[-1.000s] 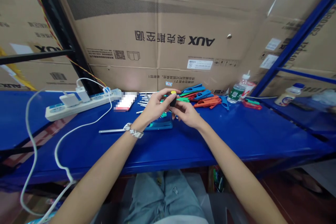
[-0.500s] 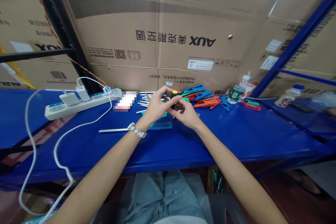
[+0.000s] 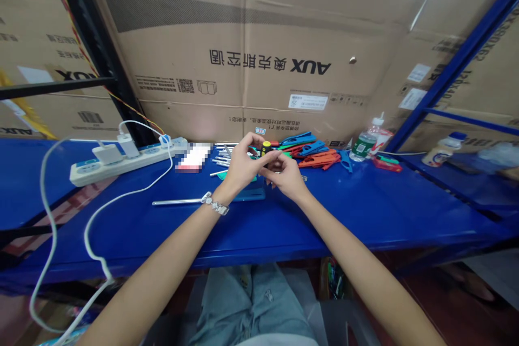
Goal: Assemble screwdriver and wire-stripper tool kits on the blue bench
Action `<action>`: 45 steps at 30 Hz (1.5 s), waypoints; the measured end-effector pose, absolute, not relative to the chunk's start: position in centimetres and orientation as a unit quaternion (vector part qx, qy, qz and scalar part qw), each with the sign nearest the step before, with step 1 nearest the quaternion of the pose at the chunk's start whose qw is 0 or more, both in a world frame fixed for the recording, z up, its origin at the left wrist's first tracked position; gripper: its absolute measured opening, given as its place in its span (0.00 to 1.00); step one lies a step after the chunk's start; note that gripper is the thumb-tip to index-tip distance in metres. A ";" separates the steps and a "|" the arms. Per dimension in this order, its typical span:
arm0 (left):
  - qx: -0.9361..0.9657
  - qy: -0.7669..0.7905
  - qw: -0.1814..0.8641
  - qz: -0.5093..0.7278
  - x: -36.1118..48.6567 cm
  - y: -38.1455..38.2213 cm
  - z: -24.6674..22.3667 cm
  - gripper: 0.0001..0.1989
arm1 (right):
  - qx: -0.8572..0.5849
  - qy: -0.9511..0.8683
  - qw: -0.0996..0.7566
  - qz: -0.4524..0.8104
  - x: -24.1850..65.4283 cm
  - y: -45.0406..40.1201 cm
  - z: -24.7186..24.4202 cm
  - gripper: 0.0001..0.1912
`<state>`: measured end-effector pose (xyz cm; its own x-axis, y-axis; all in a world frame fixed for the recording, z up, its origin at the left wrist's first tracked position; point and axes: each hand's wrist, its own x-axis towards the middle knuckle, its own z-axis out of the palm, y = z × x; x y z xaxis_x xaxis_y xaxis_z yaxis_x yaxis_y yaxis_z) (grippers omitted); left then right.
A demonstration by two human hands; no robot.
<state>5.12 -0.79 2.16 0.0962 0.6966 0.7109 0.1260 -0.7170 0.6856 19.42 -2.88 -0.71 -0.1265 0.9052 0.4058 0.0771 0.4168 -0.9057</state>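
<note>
Over the blue table point(image 3: 348, 216), my left hand point(image 3: 243, 165) is closed around a dark tool with a yellow end point(image 3: 266, 146), which points up. My right hand point(image 3: 286, 175) meets it, its fingers pinched together beside the tool; what they hold is too small and hidden to name. Behind my hands lie several metal rods point(image 3: 221, 161). A blue plastic piece point(image 3: 252, 194) is partly hidden under my left wrist, with a long metal rod point(image 3: 178, 203) to its left. Right of my hands is a pile of orange point(image 3: 322, 159) and blue plastic parts point(image 3: 313, 147).
A white power strip point(image 3: 121, 161) with plugs and a cable point(image 3: 87, 227) stands at the left. Towards the right are a green-labelled bottle point(image 3: 362, 146), a red and green item point(image 3: 387, 162) and a blue-capped bottle point(image 3: 444, 150). A cardboard wall point(image 3: 182, 54) rises behind.
The yellow-ended tool has shifted slightly left and down, and its dark body is now more hidden by my fingers. My right hand's fingers have moved slightly. The view has shifted a little.
</note>
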 end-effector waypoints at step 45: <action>0.743 0.289 0.251 0.550 4.8 -0.5 3.0 0.12 | -0.374 -0.671 0.532 0.356 19.4 -3.0 -0.9 0.22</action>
